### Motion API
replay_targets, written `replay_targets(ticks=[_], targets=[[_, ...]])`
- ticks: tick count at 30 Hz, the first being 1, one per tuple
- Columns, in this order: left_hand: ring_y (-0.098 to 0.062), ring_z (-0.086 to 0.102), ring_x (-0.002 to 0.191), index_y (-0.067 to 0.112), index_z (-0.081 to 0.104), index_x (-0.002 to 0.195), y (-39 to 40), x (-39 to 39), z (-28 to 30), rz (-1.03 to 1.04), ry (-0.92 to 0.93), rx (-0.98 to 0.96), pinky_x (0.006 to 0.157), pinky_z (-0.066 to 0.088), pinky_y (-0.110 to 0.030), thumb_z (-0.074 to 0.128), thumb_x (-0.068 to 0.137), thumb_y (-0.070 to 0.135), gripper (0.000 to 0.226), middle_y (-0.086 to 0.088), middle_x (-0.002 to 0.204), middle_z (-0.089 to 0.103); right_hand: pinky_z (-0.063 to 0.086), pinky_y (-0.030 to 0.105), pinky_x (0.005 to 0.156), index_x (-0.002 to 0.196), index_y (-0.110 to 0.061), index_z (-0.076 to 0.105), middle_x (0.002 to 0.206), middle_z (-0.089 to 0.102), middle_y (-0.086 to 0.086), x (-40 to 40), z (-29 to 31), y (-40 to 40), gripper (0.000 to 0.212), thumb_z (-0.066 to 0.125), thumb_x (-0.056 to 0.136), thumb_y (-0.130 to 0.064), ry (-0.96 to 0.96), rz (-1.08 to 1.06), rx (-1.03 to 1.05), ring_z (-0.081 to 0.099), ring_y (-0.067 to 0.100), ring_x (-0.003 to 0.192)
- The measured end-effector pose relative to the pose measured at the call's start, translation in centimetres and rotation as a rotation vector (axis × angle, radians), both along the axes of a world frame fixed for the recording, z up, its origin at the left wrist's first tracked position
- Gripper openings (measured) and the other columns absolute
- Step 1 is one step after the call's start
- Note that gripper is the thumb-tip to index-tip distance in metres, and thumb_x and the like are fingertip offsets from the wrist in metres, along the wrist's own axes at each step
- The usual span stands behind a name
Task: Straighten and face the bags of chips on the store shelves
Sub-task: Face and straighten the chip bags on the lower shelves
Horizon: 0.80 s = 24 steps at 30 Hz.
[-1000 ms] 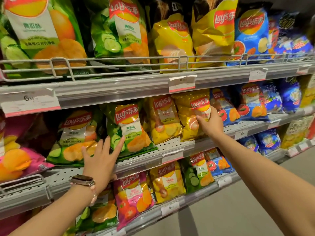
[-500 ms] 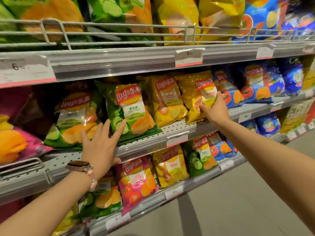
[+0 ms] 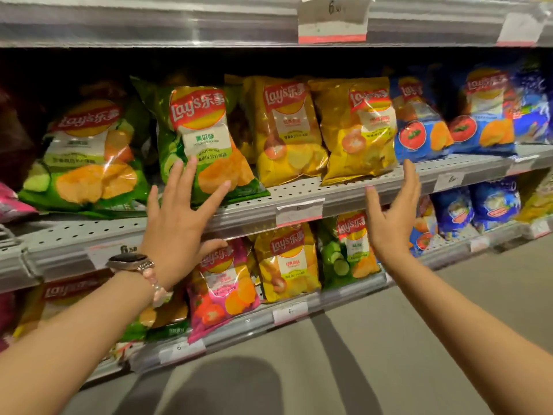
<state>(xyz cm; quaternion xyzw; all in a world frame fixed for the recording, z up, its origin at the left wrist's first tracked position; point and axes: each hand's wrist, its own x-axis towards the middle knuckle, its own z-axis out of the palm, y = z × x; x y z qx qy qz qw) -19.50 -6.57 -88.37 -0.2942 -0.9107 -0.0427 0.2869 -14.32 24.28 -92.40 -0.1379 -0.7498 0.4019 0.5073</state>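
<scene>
Lay's chip bags stand in a row on the middle shelf (image 3: pixel 299 193). My left hand (image 3: pixel 179 223), fingers spread, lies against the lower front of a green cucumber bag (image 3: pixel 200 139) that leans a little to the left. Another green bag (image 3: pixel 89 157) lies further left. Two yellow bags (image 3: pixel 284 130) (image 3: pixel 356 127) stand side by side at centre. My right hand (image 3: pixel 392 217) is open just off the shelf edge, below and right of the right yellow bag, holding nothing. Blue tomato bags (image 3: pixel 419 124) (image 3: pixel 484 115) follow on the right.
The upper shelf's front rail with paper price tags (image 3: pixel 332 22) runs across the top. The lower shelf holds pink (image 3: pixel 221 283), yellow (image 3: pixel 284 262), green (image 3: pixel 347 253) and dark blue (image 3: pixel 475 205) bags. Grey floor (image 3: pixel 359 354) lies below. A watch (image 3: pixel 128 262) sits on my left wrist.
My right hand has let go of the right yellow bag and drawn back, open, below the shelf edge. The view has dropped and moved closer. My left hand stays on the green bag.
</scene>
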Motion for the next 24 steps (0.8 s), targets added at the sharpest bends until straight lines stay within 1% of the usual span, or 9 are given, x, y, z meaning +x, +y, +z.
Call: replay_targets(ticks=[1, 3, 5, 9, 14, 17, 19, 22, 24], targets=[[-0.042, 0.007, 0.143, 0.020, 0.039, 0.144, 0.1, -0.1, -0.2, 0.003, 0.011, 0.013, 0.103, 0.022, -0.070, 0.087, 0.060, 0.032, 0.098, -0.026, 0.154, 0.010, 0.019, 0.012, 0.109, 0.145, -0.010, 0.027, 0.149, 0.031, 0.008, 0.5, -1.5, 0.0, 0.063, 0.056, 0.093, -0.028, 0.016, -0.013, 0.004, 0.027, 0.011, 0.136], [-0.043, 0.009, 0.142, 0.018, 0.041, 0.143, 0.2, -0.3, -0.5, -0.001, 0.034, 0.028, 0.100, 0.027, -0.069, 0.087, 0.059, 0.031, 0.097, -0.027, 0.154, 0.012, 0.025, 0.005, 0.099, 0.135, -0.005, 0.040, 0.132, 0.041, 0.009, 1.0, -4.4, -0.1, 0.051, 0.060, 0.090, -0.017, -0.008, -0.007, -0.018, 0.038, 0.009, 0.120], [-0.044, 0.012, 0.141, 0.018, 0.043, 0.142, 0.3, -0.4, -0.8, -0.013, 0.051, 0.046, 0.098, 0.028, -0.069, 0.088, 0.058, 0.029, 0.096, -0.029, 0.153, 0.014, 0.028, 0.005, 0.094, 0.128, -0.003, 0.046, 0.125, 0.045, 0.009, 0.6, -6.8, 0.2, 0.045, 0.062, 0.087, -0.010, -0.155, 0.021, -0.041, 0.043, 0.017, 0.117], [-0.045, 0.015, 0.140, 0.018, 0.045, 0.140, 0.3, -0.5, -1.1, -0.028, 0.072, 0.076, 0.094, 0.030, -0.070, 0.089, 0.057, 0.026, 0.095, -0.029, 0.151, 0.018, 0.030, 0.034, 0.105, 0.141, -0.008, 0.037, 0.143, 0.034, 0.015, -1.7, -9.7, 1.4, 0.070, 0.072, 0.082, -0.020, -0.537, 0.039, -0.081, 0.031, 0.028, 0.134], [-0.045, 0.016, 0.139, 0.020, 0.043, 0.139, 0.2, -0.6, -1.1, -0.050, 0.084, 0.082, 0.093, 0.031, -0.069, 0.089, 0.056, 0.026, 0.096, -0.030, 0.150, 0.020, 0.030, 0.051, 0.107, 0.147, -0.017, 0.025, 0.157, 0.007, 0.016, -4.2, -10.2, 2.7, 0.097, 0.081, 0.071, -0.038, -0.750, -0.030, -0.069, 0.011, 0.035, 0.144], [-0.044, 0.015, 0.140, 0.022, 0.040, 0.140, 0.1, -0.6, -1.2, -0.051, 0.088, 0.081, 0.094, 0.030, -0.069, 0.089, 0.056, 0.028, 0.097, -0.029, 0.150, 0.019, 0.031, 0.055, 0.106, 0.150, -0.024, 0.013, 0.158, 0.005, 0.015, -5.2, -10.5, 3.2, 0.111, 0.083, 0.066, -0.044, -0.820, -0.026, -0.075, 0.009, 0.036, 0.144], [-0.043, 0.013, 0.141, 0.023, 0.038, 0.141, 0.0, -0.7, -1.3, -0.050, 0.089, 0.078, 0.096, 0.029, -0.068, 0.088, 0.058, 0.029, 0.096, -0.028, 0.151, 0.018, 0.034, 0.055, 0.104, 0.151, -0.027, 0.008, 0.155, 0.014, 0.016, -5.6, -10.8, 3.3, 0.114, 0.083, 0.067, -0.041, -0.834, -0.021, -0.073, 0.019, 0.038, 0.141], [-0.041, 0.012, 0.141, 0.024, 0.037, 0.142, 0.0, -0.7, -1.3, -0.046, 0.099, 0.066, 0.098, 0.028, -0.067, 0.086, 0.061, 0.031, 0.096, -0.027, 0.152, 0.017, 0.044, 0.056, 0.096, 0.149, -0.024, 0.012, 0.138, 0.039, 0.021, -5.7, -11.1, 3.1, 0.105, 0.082, 0.071, -0.033, -0.830, -0.027, -0.081, 0.041, 0.041, 0.125], [-0.041, 0.011, 0.142, 0.025, 0.035, 0.142, 0.0, -0.8, -1.3, -0.044, 0.104, 0.063, 0.099, 0.027, -0.066, 0.086, 0.061, 0.032, 0.096, -0.027, 0.152, 0.016, 0.046, 0.057, 0.094, 0.149, -0.021, 0.014, 0.134, 0.044, 0.019, -5.4, -11.2, 2.9, 0.099, 0.079, 0.075, -0.028, -0.790, -0.033, -0.080, 0.044, 0.040, 0.122]])
